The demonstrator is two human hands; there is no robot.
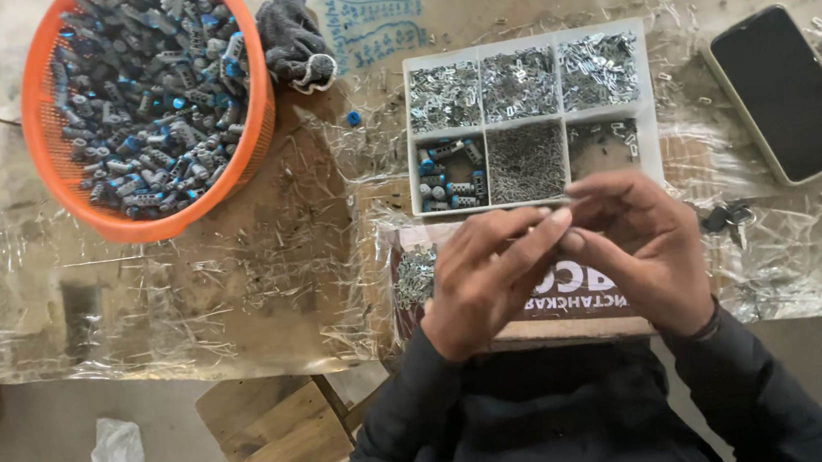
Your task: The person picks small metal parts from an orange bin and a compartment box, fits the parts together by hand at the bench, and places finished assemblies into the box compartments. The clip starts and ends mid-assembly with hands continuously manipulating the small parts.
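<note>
My left hand [484, 276] and my right hand [645, 244] meet fingertip to fingertip just below a white compartment tray [533, 117]. Something small is pinched between the fingertips, but it is too hidden to name. The tray's top three cells hold small silver metal clips. Its bottom left cell holds several grey and blue plastic parts [448, 175], the middle cell fine metal pins [526, 162], and the right cell a few clips. Under my hands lies a dark red printed box [578, 297].
An orange basket [155, 220] full of grey and blue parts stands at the top left, with a grey glove [294, 39] beside it. A black phone [785, 91] lies at the right. Crinkled clear plastic covers the table. A wooden stool [272, 437] stands below the table's front edge.
</note>
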